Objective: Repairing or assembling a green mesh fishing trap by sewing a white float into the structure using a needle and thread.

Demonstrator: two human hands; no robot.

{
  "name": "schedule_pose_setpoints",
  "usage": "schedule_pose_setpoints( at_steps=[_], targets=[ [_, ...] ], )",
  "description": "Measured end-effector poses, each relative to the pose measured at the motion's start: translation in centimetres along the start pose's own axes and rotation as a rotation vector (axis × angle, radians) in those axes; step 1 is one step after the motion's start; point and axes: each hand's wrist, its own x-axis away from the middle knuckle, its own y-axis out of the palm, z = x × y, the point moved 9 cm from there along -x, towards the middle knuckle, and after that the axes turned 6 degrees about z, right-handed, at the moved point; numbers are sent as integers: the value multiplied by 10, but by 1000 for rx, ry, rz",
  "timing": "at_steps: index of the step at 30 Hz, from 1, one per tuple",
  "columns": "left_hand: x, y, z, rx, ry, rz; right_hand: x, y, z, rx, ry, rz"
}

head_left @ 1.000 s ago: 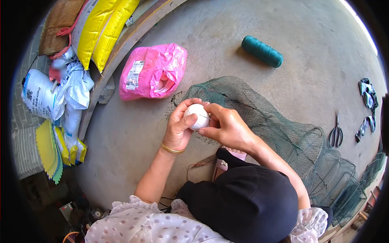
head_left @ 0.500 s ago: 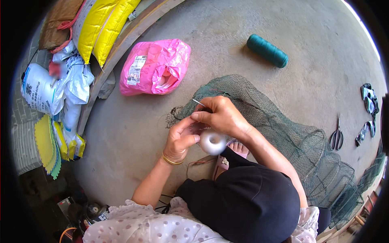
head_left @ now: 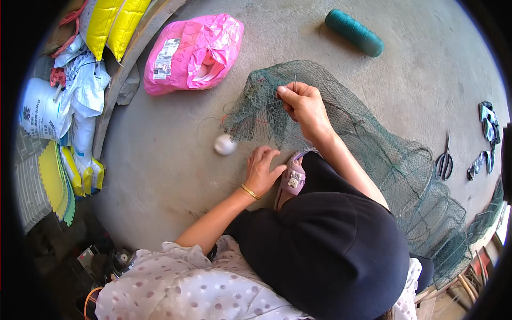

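The left hand [head_left: 260, 172] is loosely spread, palm down, its fingers a little apart and with nothing seen in its grasp. The right hand [head_left: 306, 109], beyond it and to its right, pinches a needle [head_left: 295, 78] between thumb and bent fingers. The needle is thin and straight, its visible length pointing away from the person.

Beyond the left hand and to its left, well clear of the fingers, the ball [head_left: 225, 144] shows against the floor [head_left: 165, 160]: white, rounded, slightly blurred, near the net's end. The net [head_left: 368, 146] is dark green, fine-meshed and see-through, bunched and frayed left of the right hand, with a few red strands; it trails below that hand toward the right. Whether hand and net touch, I cannot tell. A shoe [head_left: 293, 177], pinkish, is just right of the left hand.
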Motion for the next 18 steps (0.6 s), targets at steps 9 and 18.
schedule_pose_setpoints(
  at_steps=[9, 18],
  targets=[
    [-13, -184, -209, -735, -559, 429, 15, -5, -10, 36, 14, 0],
    [75, -291, -396, -866, -925, 301, 22, 12, -20, 74, 3, -72]
  ],
)
